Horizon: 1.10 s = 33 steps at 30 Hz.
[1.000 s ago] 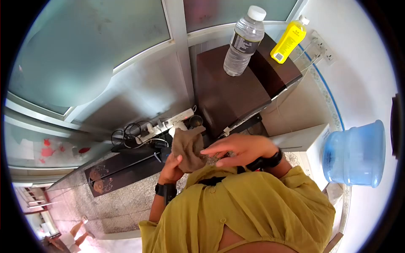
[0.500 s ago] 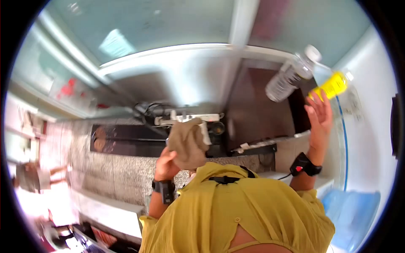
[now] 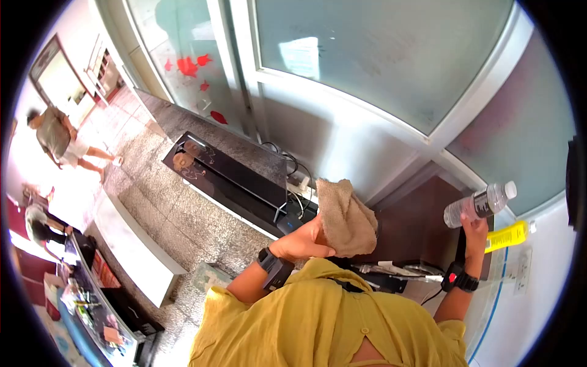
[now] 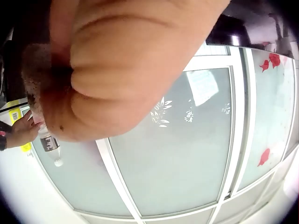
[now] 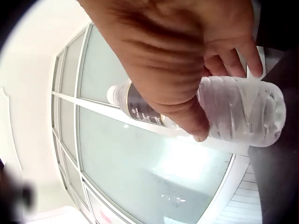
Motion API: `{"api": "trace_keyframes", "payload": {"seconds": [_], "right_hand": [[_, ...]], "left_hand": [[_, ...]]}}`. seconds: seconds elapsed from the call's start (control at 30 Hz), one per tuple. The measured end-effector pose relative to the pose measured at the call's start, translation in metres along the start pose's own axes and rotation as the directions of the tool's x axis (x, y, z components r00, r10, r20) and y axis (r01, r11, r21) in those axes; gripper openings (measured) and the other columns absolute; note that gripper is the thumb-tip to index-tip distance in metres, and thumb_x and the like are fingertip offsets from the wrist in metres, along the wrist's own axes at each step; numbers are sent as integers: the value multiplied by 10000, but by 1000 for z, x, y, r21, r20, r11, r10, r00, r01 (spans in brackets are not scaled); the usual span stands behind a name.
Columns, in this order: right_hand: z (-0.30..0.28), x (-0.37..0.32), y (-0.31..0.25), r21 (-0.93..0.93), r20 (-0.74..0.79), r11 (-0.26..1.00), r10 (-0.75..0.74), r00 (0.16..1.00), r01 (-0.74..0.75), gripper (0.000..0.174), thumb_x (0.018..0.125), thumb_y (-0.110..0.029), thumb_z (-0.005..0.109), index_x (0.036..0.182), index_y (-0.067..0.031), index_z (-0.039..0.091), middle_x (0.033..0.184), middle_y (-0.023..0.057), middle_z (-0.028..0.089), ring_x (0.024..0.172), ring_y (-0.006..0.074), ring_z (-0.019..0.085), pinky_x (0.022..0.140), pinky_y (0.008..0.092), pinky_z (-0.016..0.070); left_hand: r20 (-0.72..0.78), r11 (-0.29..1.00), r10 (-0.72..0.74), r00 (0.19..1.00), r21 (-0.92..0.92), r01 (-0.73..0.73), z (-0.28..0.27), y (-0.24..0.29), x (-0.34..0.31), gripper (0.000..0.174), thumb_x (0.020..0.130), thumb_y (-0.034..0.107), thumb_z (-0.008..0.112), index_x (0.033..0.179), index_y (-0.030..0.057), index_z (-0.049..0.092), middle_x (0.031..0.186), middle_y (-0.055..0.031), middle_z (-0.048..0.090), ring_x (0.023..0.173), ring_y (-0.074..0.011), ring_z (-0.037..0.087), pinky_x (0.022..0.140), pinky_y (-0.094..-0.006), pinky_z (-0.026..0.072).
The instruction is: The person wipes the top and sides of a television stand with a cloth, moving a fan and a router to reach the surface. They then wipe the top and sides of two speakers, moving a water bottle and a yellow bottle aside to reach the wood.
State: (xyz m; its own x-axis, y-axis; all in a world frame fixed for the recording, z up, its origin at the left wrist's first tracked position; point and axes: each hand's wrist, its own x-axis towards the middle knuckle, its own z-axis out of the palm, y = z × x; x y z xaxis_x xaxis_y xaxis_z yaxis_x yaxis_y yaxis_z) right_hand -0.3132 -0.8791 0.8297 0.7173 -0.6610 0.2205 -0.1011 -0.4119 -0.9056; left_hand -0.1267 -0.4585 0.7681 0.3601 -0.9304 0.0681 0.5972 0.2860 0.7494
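A brown cloth (image 3: 345, 219) hangs from my left hand (image 3: 301, 240), which pinches it between thumb and fingers in the head view. My right hand (image 3: 474, 237) is at the clear plastic bottle (image 3: 480, 205) with the white cap and dark label. In the right wrist view the thumb of my right hand (image 5: 173, 60) lies on one side of the bottle (image 5: 243, 112) and the fingers curl round the other. The bottle's base is over the dark cabinet top (image 5: 280, 172). A yellow bottle (image 3: 506, 237) stands just beyond the right hand.
Below the cloth runs a long, low black stand (image 3: 232, 192) with cables and a power strip at its end. Frosted glass panels (image 3: 379, 55) rise behind. At the far left a person (image 3: 55, 137) stands near a doorway, beside a white bench (image 3: 137, 251).
My right hand has moved from near the cloth, past the yellow bottle, to the clear bottle and grips it. My left hand still holds the cloth. The head view has turned leftward.
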Motion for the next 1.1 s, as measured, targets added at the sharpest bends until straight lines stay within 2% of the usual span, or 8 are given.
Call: {"api": "trace_keyframes", "payload": {"seconds": [0.3, 0.47, 0.57, 0.6, 0.7, 0.8, 0.9, 1.1], "right_hand": [[10, -13, -11, -254, -72, 966, -73, 995, 53, 522, 884, -230, 705, 1299, 18, 508, 1265, 118, 570, 1148, 205, 554, 1009, 349, 412], [55, -62, -44, 205, -199, 972, -70, 977, 112, 461, 906, -262, 662, 1226, 43, 532, 1143, 128, 608, 1024, 218, 604, 901, 332, 490], [81, -85, -62, 465, 80, 884, -85, 993, 38, 635, 855, -378, 685, 1280, 45, 478, 1175, 157, 589, 980, 283, 643, 871, 404, 523], [108, -89, -68, 534, 9, 842, -93, 996, 74, 717, 821, -485, 682, 1260, 47, 484, 1170, 186, 594, 910, 296, 666, 813, 407, 551], [159, -90, -103, 368, 152, 920, -199, 968, 131, 856, 819, -564, 619, 1295, 131, 464, 1199, 207, 603, 918, 251, 663, 805, 359, 549], [204, -91, -104, 508, 281, 853, -31, 959, -121, 710, 761, -298, 768, 1296, 70, 481, 1139, 163, 649, 1000, 193, 634, 898, 350, 494], [237, -88, -83, 322, 413, 946, -98, 906, -45, 625, 752, -254, 775, 1239, 20, 497, 1169, 113, 603, 1073, 179, 566, 944, 344, 450], [299, -87, -103, 253, 623, 962, -244, 743, 104, 746, 709, -225, 786, 1316, 30, 435, 1186, 130, 602, 1105, 195, 565, 944, 357, 454]], "left_hand": [[61, 997, 66, 996, -32, -64, -14, 15, -11, 1065, 720, -127, 653, 1554, 142, 49, 1540, -38, 250, 1414, -166, 253, 1133, -360, 251], [29, 986, 67, 997, 151, -71, -6, 48, -28, 1049, 761, -155, 612, 1551, 195, 18, 1516, -30, 275, 1370, -151, 316, 1089, -367, 338], [-12, 956, 144, 989, 261, -136, -5, 63, -35, 982, 772, -115, 678, 1533, 156, 120, 1462, -43, 372, 1296, -152, 422, 1043, -364, 406], [6, 930, 219, 976, 300, -211, -11, 62, -37, 958, 771, -96, 703, 1522, 138, 157, 1440, -45, 405, 1270, -151, 451, 1029, -360, 423], [-43, 844, 446, 894, 354, -403, -13, 70, -42, 890, 704, 50, 852, 1434, 37, 343, 1312, -54, 545, 1193, -165, 527, 983, -361, 472], [-266, 867, 481, 836, 286, -408, -12, 71, -49, 813, 679, 190, 891, 1340, 1, 456, 1249, -83, 590, 1142, -206, 576, 972, -367, 485], [-315, 861, 498, 808, 66, -504, -11, 68, -57, 716, 742, 147, 840, 1326, -12, 457, 1216, -99, 601, 1127, -219, 587, 947, -370, 502], [-337, 807, 582, 740, 349, -476, -20, 75, -80, 478, 833, 105, 748, 1232, -17, 516, 1129, -83, 634, 1020, -174, 621, 885, -320, 512]]}}
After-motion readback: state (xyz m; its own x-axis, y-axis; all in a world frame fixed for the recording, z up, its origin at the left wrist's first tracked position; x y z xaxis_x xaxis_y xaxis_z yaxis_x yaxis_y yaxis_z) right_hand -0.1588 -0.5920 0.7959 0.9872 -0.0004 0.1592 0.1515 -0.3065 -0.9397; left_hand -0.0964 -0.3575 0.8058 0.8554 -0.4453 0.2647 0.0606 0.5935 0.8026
